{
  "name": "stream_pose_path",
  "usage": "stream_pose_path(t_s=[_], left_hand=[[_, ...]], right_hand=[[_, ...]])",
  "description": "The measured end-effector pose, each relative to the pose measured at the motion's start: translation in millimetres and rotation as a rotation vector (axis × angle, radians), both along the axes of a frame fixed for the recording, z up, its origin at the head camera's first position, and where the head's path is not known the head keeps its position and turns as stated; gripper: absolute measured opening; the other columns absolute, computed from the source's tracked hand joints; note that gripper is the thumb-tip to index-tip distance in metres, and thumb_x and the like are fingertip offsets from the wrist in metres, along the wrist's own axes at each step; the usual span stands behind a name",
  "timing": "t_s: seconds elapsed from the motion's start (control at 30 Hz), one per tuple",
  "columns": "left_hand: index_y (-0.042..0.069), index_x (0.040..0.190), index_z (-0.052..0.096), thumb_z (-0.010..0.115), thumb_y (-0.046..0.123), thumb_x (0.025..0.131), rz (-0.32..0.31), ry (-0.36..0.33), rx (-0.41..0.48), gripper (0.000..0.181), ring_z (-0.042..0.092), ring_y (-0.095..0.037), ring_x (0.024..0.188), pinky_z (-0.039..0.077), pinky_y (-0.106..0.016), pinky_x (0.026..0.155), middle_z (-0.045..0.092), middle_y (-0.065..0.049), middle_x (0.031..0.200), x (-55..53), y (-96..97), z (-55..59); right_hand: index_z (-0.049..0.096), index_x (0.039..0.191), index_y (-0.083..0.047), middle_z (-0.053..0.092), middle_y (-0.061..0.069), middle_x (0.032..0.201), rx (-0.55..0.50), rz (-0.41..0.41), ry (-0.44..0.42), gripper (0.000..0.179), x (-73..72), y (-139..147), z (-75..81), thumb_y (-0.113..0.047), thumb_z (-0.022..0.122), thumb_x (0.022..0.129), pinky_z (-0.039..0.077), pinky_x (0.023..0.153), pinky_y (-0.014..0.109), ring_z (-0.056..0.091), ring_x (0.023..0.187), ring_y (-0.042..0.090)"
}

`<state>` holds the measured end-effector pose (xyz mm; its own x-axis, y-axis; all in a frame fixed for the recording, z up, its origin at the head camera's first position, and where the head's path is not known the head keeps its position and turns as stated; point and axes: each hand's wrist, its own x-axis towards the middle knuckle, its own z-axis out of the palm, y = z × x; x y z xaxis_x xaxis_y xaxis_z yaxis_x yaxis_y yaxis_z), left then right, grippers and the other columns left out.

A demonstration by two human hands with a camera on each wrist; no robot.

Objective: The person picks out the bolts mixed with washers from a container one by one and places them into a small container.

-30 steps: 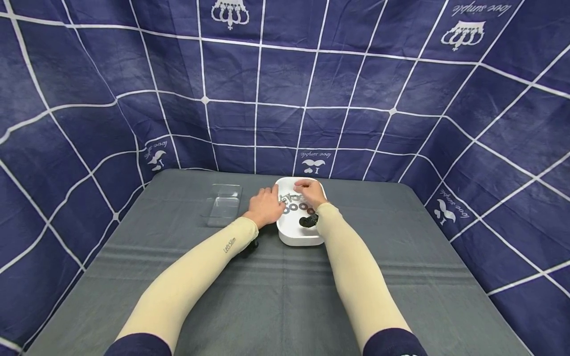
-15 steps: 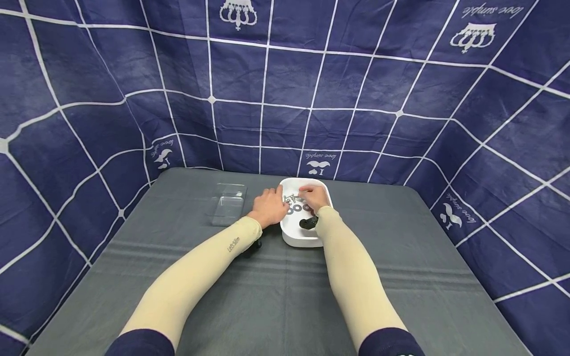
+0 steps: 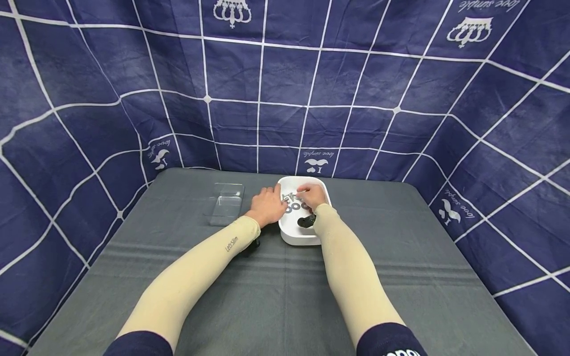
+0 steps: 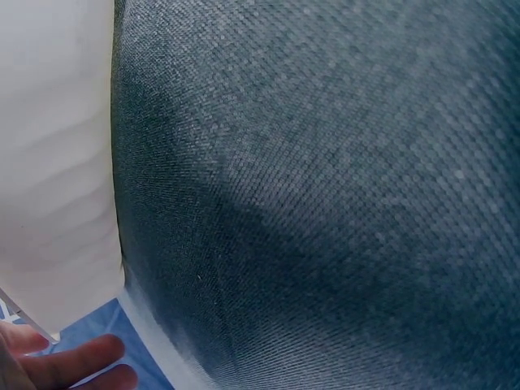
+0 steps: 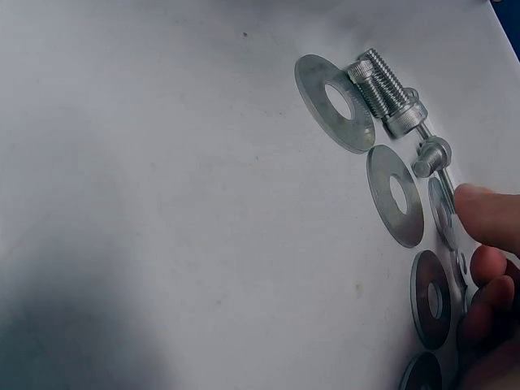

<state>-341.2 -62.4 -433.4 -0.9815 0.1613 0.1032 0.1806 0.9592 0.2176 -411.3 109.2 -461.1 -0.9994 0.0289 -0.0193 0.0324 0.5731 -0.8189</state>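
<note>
My left hand (image 3: 268, 205) holds the left side of the white tray (image 3: 299, 240), its thumb over the rim and its fingers along the outside. In the left wrist view, its fingers (image 4: 73, 363) show beside the tray's corner. My right hand (image 3: 313, 196) reaches into the tray with curled fingers. Its thumb (image 5: 491, 218) is right at a thin metal rod (image 5: 447, 191) among silver socket-head bolts (image 5: 404, 120). I cannot tell whether the fingers pinch the rod. Several flat washers (image 5: 382, 195) lie in a row beside the bolts.
A clear plastic compartment box (image 3: 227, 205) stands on the grey cloth-covered table (image 3: 285, 296), left of the tray. A blue curtain with white lines (image 3: 285, 74) closes off the back and sides. A black device (image 3: 306, 221) is strapped under the right wrist.
The right fingers shift slightly among the bolts, and the bolts beside them look rearranged. The left hand keeps its place on the tray's rim. The head view sways slightly.
</note>
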Motion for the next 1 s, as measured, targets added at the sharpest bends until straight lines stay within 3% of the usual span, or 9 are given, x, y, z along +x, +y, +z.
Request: stream_pose_path(t_s=[0.6, 0.8, 1.0], left_hand=[[0.006, 0.146, 0.038, 0.049, 0.037, 0.098, 0.001, -0.002, -0.006, 0.058, 0.054, -0.034, 0.12, 0.051, -0.053, 0.092, 0.059, -0.018, 0.128, -0.2, 0.7, -1.3], [0.007, 0.145, 0.039, 0.049, 0.038, 0.097, 0.015, -0.006, -0.028, 0.058, 0.055, -0.034, 0.119, 0.051, -0.053, 0.092, 0.06, -0.017, 0.126, -0.4, -1.7, -2.1], [0.006, 0.142, 0.041, 0.051, 0.037, 0.097, 0.002, 0.001, -0.013, 0.056, 0.055, -0.035, 0.119, 0.051, -0.054, 0.091, 0.06, -0.018, 0.125, 0.1, 0.1, -0.4]], right_hand=[[0.079, 0.098, -0.007, 0.061, 0.002, 0.071, 0.064, -0.015, 0.017, 0.015, -0.9, -3.2, -2.7, -0.006, 0.072, 0.084, 0.038, 0.043, 0.023, 0.047, 0.048, 0.009], [0.08, 0.093, -0.008, 0.067, 0.002, 0.076, 0.141, 0.005, 0.075, 0.012, -2.5, -5.6, -6.1, -0.008, 0.075, 0.083, 0.043, 0.051, 0.018, 0.051, 0.055, 0.007], [0.08, 0.088, -0.007, 0.068, 0.001, 0.072, 0.173, -0.011, 0.123, 0.008, -1.5, -5.3, -5.4, -0.007, 0.075, 0.081, 0.042, 0.051, 0.018, 0.051, 0.054, 0.008]])
